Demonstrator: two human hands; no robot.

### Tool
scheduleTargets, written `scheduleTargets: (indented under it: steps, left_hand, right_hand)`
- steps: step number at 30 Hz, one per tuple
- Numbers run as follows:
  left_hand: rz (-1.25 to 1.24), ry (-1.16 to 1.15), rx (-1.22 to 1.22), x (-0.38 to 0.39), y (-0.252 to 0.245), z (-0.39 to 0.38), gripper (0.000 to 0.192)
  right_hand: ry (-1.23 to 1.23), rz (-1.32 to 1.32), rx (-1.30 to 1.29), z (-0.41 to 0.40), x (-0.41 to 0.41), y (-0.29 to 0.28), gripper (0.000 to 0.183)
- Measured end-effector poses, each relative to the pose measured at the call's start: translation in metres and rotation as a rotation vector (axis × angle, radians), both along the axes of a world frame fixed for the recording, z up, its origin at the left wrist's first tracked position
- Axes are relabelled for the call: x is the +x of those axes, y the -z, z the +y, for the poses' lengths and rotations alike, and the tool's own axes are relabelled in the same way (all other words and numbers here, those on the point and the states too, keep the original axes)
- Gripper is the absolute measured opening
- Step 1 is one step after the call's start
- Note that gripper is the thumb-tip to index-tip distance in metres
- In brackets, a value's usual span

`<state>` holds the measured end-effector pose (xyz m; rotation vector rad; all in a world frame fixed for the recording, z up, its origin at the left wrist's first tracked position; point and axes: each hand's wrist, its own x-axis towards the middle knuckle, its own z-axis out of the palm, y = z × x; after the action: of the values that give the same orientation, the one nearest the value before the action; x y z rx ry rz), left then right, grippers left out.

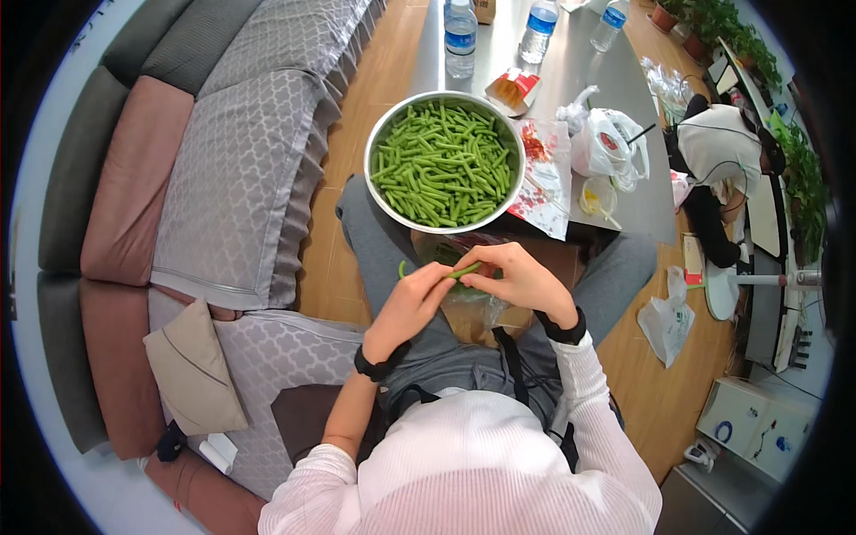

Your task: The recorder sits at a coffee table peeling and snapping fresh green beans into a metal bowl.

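Note:
Between my two hands, above my lap, is a green bean (465,271). My left hand (412,304) pinches it near its middle, and a curved green end (402,269) pokes out beyond the fingers. My right hand (525,279) grips the other end between thumb and forefinger. Just beyond the hands, a large steel bowl (369,175) full of cut green bean pieces (445,164) rests at the table's near edge. Below my hands, between my knees, a clear plastic bag (478,309) is partly hidden; green beans show in it.
On the metal table (568,73) stand water bottles (461,40), a red-and-white food carton (513,91), a stained paper sheet (545,174), plastic bags (605,144) and a small cup (597,196). A sofa (234,167) lies left. Another person (719,144) sits at the far right.

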<state>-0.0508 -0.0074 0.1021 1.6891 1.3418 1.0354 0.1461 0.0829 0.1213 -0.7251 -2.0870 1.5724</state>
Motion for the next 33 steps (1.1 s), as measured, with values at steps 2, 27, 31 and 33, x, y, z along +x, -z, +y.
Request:
scheduleTargets:
  steps: [2, 27, 31, 33]
  left_hand:
    - [0.029, -0.006, 0.013, -0.003, 0.000, 0.003, 0.014]
    - [0.023, -0.413, 0.192, 0.014, -0.007, 0.036, 0.019]
    - [-0.029, -0.316, 0.117, 0.007, -0.013, 0.031, 0.013]
    - [-0.029, -0.266, 0.077, 0.008, -0.016, 0.028, 0.014]
  right_hand:
    - [0.029, -0.013, 0.055, 0.001, -0.003, -0.007, 0.015]
    - [0.312, 0.115, 0.468, 0.039, -0.055, -0.007, 0.021]
    - [0.175, 0.134, 0.461, 0.028, -0.047, -0.009, 0.014]
    - [0.175, 0.133, 0.485, 0.028, -0.042, -0.005, 0.013]
